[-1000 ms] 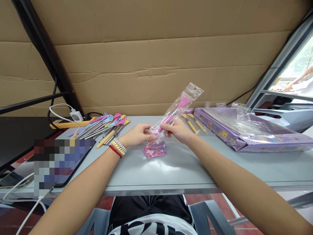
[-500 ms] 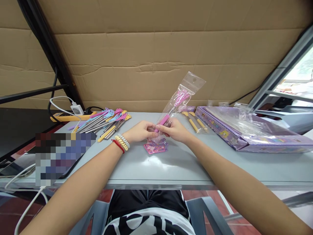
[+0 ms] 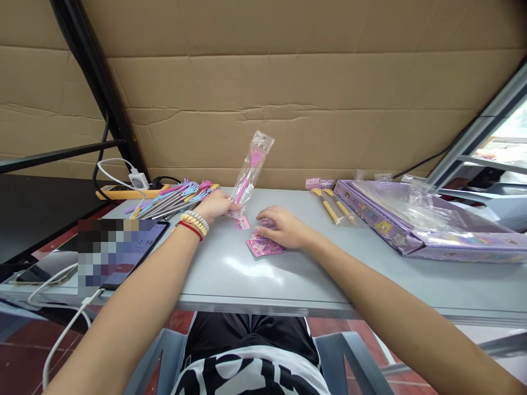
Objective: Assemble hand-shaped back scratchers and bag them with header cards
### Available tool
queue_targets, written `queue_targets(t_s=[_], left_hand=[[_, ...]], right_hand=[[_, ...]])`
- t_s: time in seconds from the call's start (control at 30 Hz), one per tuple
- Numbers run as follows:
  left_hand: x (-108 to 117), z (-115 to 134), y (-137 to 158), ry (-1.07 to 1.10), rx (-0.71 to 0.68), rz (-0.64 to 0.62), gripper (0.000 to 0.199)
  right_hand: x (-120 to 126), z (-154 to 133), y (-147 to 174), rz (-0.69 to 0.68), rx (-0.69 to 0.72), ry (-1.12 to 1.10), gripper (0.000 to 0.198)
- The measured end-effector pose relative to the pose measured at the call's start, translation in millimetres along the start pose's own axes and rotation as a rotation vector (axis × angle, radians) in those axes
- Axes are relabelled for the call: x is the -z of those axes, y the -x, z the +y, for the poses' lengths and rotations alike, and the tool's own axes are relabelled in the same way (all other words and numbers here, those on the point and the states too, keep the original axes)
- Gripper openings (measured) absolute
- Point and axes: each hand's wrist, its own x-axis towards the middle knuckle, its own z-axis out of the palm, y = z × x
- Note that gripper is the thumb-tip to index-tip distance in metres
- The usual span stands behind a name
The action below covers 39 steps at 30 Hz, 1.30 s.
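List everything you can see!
Bagged stick: one, pink, centre
Cards: several, pink, centre
Loose sticks: many, mixed colours, left
Box: one, purple, right
Plastic bags: several, clear, in box
Bagged sticks: two, yellow, left of box
Phone: one, dark, left
Charger: one, white, back left
Strip: one, yellow, left
Cables: several, white, left
Bars: several, black, left
Desk: one, grey, middle
Cardboard: one wall, brown, behind
Chair: one, grey, below
Bracelets: several, yellow, grey, red, left wrist
Left grip: one, holding bagged stick
Right grip: one, over cards
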Motion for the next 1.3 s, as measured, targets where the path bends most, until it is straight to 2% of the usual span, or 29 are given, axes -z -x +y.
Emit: queue_targets(t_s=[0.17,0.27,0.37,0.47,0.6,0.77,0.93,1.0,1.13,1.3], left_hand=[[-4,1,3,-0.145,0.008,-0.013,0.038],[-8,0,3,-0.206,0.025,-0.011,0.039],[-11,0,4,-0.195,0.059,-0.041,0.038],[-14,4,7,-0.133,0.092,-0.112,0.036],[-16,9,11,-0.048,0.116,-0.16,0.033],[-11,9,10,-0.054,0.058,-0.042,0.03],[-16,12,11,0.003,0.166,-0.038,0.028],[-20,15,13,0.088,0.197,-0.062,0.028],[-23,19,15,0.156,0.211,-0.095,0.03],[-23,17,14,0.175,0.232,-0.106,0.028]], right_hand=[[2,13,-2,-0.033,-0.093,0.087,0.03],[7,22,-2,-0.033,-0.198,0.147,0.035],[11,27,-2,-0.12,-0.285,0.173,0.041],[14,28,-1,-0.161,-0.333,0.172,0.04],[18,30,1,-0.167,-0.322,0.148,0.031],[19,28,4,-0.112,-0.253,0.109,0.035],[6,17,-2,-0.034,-0.137,0.058,0.036],[-1,11,-5,-0.021,-0.163,0.09,0.033],[-13,-1,-11,0.026,-0.285,0.167,0.044],[-13,-9,-15,-0.035,-0.284,0.216,0.044]])
